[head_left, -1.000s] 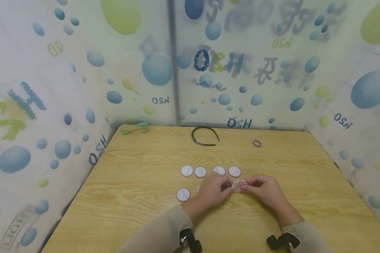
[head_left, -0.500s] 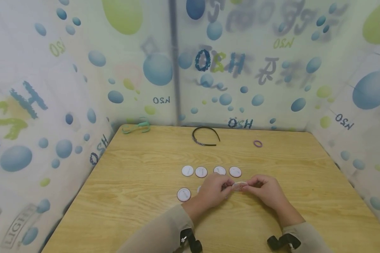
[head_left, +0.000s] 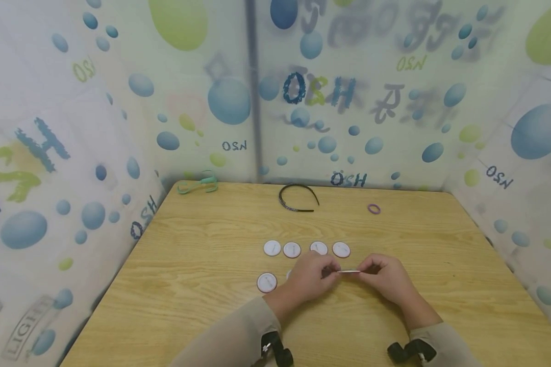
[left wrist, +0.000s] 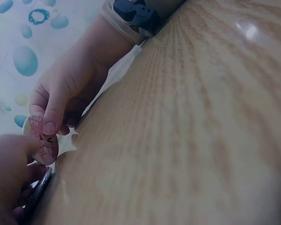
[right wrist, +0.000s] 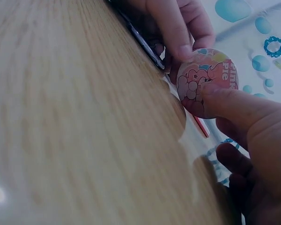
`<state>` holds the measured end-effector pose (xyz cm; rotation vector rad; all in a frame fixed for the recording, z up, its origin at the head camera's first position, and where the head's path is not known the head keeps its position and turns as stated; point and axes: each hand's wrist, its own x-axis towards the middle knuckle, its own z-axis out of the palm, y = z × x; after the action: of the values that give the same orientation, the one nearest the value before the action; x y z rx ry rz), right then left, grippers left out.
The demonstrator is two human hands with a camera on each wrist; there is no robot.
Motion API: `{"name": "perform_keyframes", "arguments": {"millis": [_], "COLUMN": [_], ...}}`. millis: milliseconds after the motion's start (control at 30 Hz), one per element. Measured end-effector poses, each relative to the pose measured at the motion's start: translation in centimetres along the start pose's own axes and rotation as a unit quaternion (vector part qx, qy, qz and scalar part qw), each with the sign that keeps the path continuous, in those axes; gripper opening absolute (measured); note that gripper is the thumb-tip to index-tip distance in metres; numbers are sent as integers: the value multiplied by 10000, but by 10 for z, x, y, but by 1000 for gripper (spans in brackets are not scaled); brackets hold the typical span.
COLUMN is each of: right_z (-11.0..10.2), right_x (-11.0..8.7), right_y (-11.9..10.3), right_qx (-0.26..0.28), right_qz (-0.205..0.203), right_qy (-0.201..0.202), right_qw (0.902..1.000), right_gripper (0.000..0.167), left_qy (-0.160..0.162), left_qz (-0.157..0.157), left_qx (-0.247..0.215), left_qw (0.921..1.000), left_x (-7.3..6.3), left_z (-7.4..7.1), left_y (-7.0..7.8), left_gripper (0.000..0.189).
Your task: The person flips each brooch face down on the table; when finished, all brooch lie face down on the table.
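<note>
A round pin badge with a pink cartoon print (right wrist: 208, 75) is held between both hands above the table. In the head view this badge (head_left: 349, 271) shows as a thin edge. My left hand (head_left: 308, 275) pinches its left side, and my right hand (head_left: 386, 278) pinches its right side, thumb on the printed face. Several other badges lie white back up: one badge (head_left: 267, 282) left of my left hand and a row behind, including a badge (head_left: 341, 250). My left hand partly hides another. A dark-edged thing (left wrist: 40, 190) shows beneath the left hand; its kind is unclear.
Along the back of the wooden table (head_left: 202, 244) lie a green clip-like item (head_left: 202, 183), a black headband (head_left: 298, 198) and a small purple ring (head_left: 374, 209). Printed curtains (head_left: 349, 127) enclose the table on the back and sides.
The held badge has tilted from showing its pink face in the head view to edge-on. Both hands stay in nearly the same place, and the other items have not moved.
</note>
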<state>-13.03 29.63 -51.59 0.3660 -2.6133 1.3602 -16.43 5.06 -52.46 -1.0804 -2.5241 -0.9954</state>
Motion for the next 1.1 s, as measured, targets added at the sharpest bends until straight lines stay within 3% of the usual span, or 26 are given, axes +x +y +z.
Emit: {"name": "perform_keyframes", "arguments": {"millis": [167, 300, 833, 1100], "right_z": [0, 1, -2, -3], "right_x": [-1, 0, 0, 1], "right_y": [1, 1, -1, -1], "right_qx": [-162, -157, -337, -232], "right_qz": [-157, -160, -218, -184], "right_qy": [-27, -95, -675, -919], "right_qw": [9997, 9997, 9969, 9953], "right_gripper": [26, 26, 27, 37], "left_qy": [38, -50, -223, -309], "left_qz": [182, 109, 140, 49], "left_qx": [-214, -229, -23, 157], "left_qw": [9996, 9997, 9997, 9994], "left_x": [0, 1, 1, 2], "left_z": [1, 0, 1, 2], "left_y": [-1, -1, -1, -1], "left_gripper": [10, 11, 20, 23]}}
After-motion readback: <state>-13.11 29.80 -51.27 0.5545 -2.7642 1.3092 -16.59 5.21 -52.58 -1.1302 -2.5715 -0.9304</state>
